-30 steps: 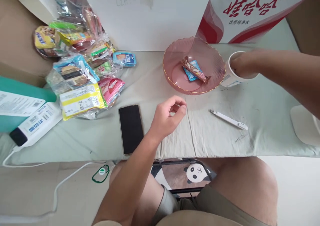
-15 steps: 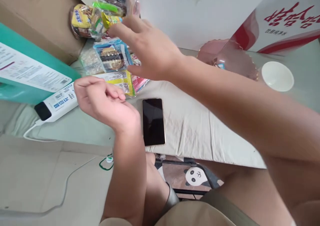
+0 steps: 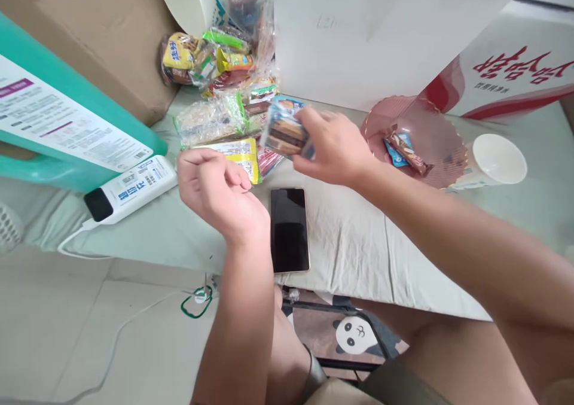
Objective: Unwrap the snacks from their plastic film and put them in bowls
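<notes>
Sitting at the right of the cloth-covered table (image 3: 352,237) are one pink translucent bowl (image 3: 442,131) with a scalloped rim and, just beside it, one white paper cup (image 3: 500,158). Two wrapped snacks are lying in the bowl: one brown-wrapped bar (image 3: 407,149) is resting across one blue packet (image 3: 396,158). One phone (image 3: 289,230), its screen dark, is lying by the near edge, and one teal jug (image 3: 81,76) is standing at the left. Snack packets (image 3: 210,118) are piling up at the far left, overlapping too much for a full count; one yellow-and-white packet (image 3: 246,152) is showing at the near side.

The right hand (image 3: 309,145), partly closed, is pinching one blue-topped cookie packet (image 3: 287,128) by its right side, thumb nearer and fingers farther. That packet is appearing over the right part of the pile; with the blur, it is probably raised, but contact below is hard to judge. The left hand (image 3: 219,192) is curling its fingers loosely inward, seemingly holding nothing, and is overlapping the yellow-and-white packet in view; whether they are touching, I cannot tell.
</notes>
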`<state>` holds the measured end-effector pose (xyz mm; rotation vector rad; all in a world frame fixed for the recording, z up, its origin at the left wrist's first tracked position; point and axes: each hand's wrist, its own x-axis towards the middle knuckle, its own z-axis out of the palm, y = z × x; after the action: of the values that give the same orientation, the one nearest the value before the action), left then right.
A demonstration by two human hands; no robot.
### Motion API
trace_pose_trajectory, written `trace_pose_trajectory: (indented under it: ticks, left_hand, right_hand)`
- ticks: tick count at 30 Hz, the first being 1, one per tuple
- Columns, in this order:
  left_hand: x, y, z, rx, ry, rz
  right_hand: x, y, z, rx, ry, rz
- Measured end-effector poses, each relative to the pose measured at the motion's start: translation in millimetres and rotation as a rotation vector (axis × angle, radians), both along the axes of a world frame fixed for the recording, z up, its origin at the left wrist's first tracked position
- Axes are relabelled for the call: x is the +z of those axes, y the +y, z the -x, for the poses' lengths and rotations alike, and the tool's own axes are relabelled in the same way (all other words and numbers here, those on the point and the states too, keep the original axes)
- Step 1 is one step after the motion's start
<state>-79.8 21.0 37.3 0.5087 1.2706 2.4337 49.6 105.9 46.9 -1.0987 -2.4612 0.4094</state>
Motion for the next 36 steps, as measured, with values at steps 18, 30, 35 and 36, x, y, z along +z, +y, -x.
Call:
trace_pose_trajectory:
  ticks: [18,30,35,36]
  left_hand:
    - [-55.3,-43,-174,-1.226,-0.165,0.415]
    - [-78.7,-32,-171,-1.255,-0.068,0.424]
    - [-77.7,-26,-160,-1.207,-0.022,0.390]
    - [-76.6,-25,-158,-1.202,-0.014,0.389]
  right_hand:
    - [-69.0,-162,-192,-0.437,0.413,-0.255]
    - [-60.2,-153,-253,-0.454,0.169,-0.188]
    - [-78.1,-146,-293,-0.765,-0.240,0.131]
    - [-80.0,-146,-297,-0.767,-0.265,0.162]
